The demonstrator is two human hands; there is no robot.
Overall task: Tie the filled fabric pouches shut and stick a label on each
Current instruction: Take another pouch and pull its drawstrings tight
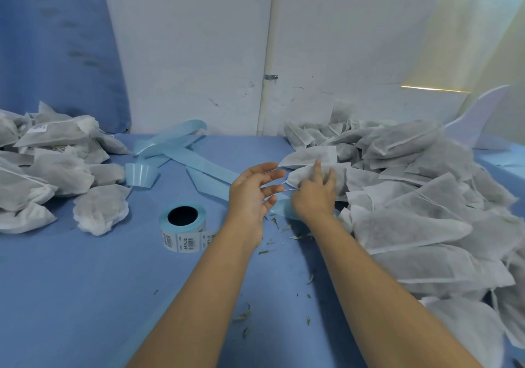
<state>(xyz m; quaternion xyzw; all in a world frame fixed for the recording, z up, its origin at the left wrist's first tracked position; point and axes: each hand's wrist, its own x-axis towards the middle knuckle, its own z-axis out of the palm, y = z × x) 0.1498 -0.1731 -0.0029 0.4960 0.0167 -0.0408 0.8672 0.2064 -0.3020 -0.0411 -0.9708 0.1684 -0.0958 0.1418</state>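
untied pouches (412, 197): white, heaped, right of frame
labelled pouches (54, 163): pile, left
label roll (183, 228): upright, lower centre

The label roll (183, 227) shows barcodes and print too blurred to read.

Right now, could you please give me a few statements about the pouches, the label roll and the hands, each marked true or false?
1. The label roll stands on the blue table, left of both hands. True.
2. The right hand is peeling a label off the roll. False: it is at a pouch on the edge of the right pile.
3. The left hand has its fingers spread open. True.
4. All pouches lie in a single pile. False: a second pile lies at the left.
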